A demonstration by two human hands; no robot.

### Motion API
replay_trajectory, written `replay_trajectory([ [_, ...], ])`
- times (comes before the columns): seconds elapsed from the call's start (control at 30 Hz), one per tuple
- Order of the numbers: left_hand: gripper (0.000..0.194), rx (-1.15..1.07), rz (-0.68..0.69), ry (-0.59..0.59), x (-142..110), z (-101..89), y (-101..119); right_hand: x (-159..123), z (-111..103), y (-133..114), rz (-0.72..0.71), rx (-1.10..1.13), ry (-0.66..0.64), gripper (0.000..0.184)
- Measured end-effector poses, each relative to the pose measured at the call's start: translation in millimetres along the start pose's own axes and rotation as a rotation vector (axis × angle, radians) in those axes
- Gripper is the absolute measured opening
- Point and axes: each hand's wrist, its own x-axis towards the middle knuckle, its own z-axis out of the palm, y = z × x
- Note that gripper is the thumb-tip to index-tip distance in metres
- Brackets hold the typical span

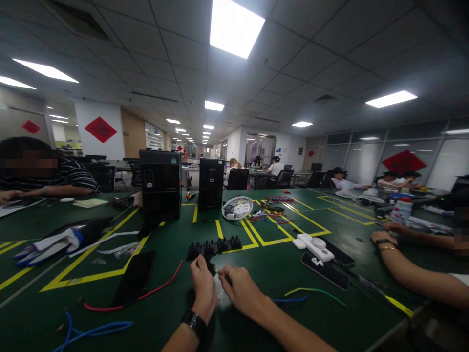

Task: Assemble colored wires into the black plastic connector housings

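Observation:
My left hand [203,288], with a black watch on the wrist, is closed around a small black connector block [210,266] on the green table [256,313]. My right hand [240,288] pinches the end of a thin green wire [221,272] right beside that block. Just beyond my hands lies a row of several black connector blocks [214,246]. A green wire [315,292] and a blue wire [291,299] trail off to the right of my right hand.
A red wire [146,295], a black phone [135,277] and blue wires [91,330] lie to the left. Two black boxes [161,185] and a white fan guard [237,208] stand farther back. A white device [315,247] and another person's arm [414,274] are at the right. Other people sit around.

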Motion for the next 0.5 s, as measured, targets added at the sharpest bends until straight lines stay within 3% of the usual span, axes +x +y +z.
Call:
replay_trajectory([
  [0.17,0.029,-0.094,-0.01,-0.017,8,0.4,11,-3,7,-6,-0.001,-0.044,0.08,0.015],
  [0.23,0.027,-0.107,-0.022,0.027,17,-4.3,16,-12,10,-2,-0.066,-0.071,0.019,0.012],
  [0.3,0.025,-0.118,-0.033,0.053,26,-10.5,20,-15,4,5,-0.073,-0.089,0.007,0.013],
  [0.33,0.025,-0.123,-0.046,0.043,28,-13.1,19,-11,-2,9,-0.024,-0.092,0.061,0.015],
  [0.43,0.028,-0.143,-0.134,-0.102,19,-14.2,13,23,-23,10,0.179,-0.087,0.31,0.022],
  [0.5,0.031,-0.169,-0.22,-0.269,2,-10.1,7,56,-24,-4,0.174,-0.09,0.311,0.022],
])
